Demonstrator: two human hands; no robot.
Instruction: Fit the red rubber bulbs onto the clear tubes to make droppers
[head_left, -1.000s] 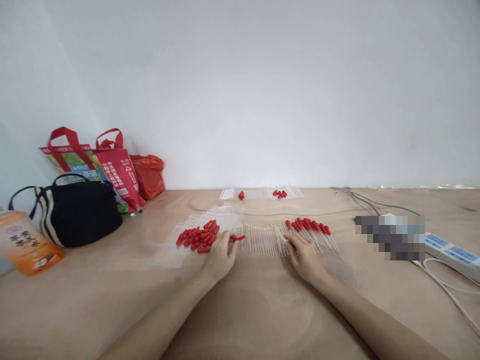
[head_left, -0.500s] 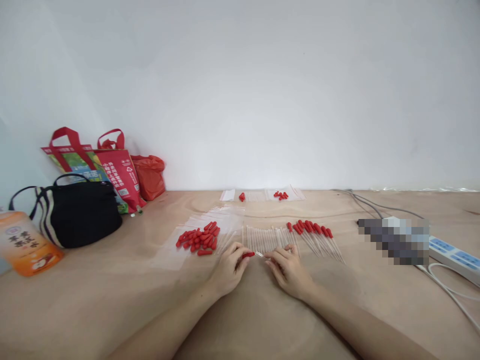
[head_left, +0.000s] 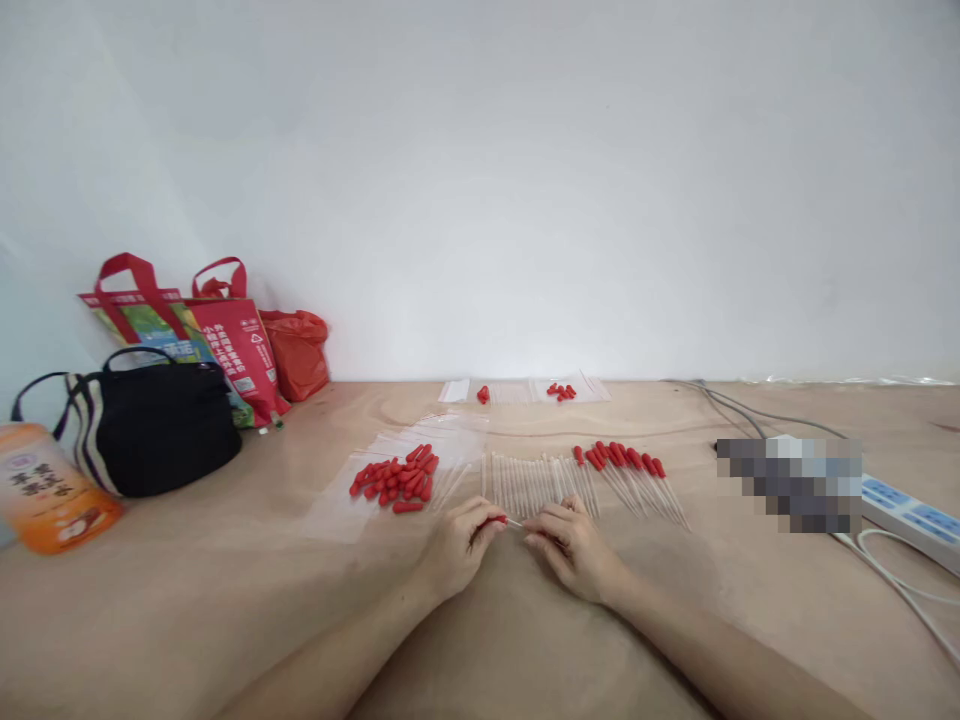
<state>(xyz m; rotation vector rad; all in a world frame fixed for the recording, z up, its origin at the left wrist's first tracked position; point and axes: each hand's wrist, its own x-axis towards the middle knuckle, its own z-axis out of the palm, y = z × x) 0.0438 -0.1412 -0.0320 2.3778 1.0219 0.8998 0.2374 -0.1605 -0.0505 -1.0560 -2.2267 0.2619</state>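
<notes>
My left hand (head_left: 459,540) pinches a red rubber dropper bulb (head_left: 498,519), mostly covered by the fingers. A thin clear glass tube (head_left: 514,523) runs from the bulb to my right hand (head_left: 571,545), whose fingers are closed on it. The tube's end meets the bulb's opening; how deep it sits I cannot tell. Behind my hands lies a row of clear tubes (head_left: 525,480). To the left, a pile of red bulbs (head_left: 397,478) rests on a plastic bag (head_left: 330,507). Tubes fitted with red bulbs (head_left: 634,460) lie fanned out to the right.
Farther back are small clear bags (head_left: 600,387) with red bulbs. At the left stand a black bag (head_left: 161,425), a red shopping bag (head_left: 236,350), a red plastic bag (head_left: 296,350) and an orange-white pouch (head_left: 60,490). A power strip (head_left: 911,515) and cables lie at the right.
The bulb and tube have come together, closing the small gap between them. My left fingers now cover more of the bulb, and both hands sit slightly lower.
</notes>
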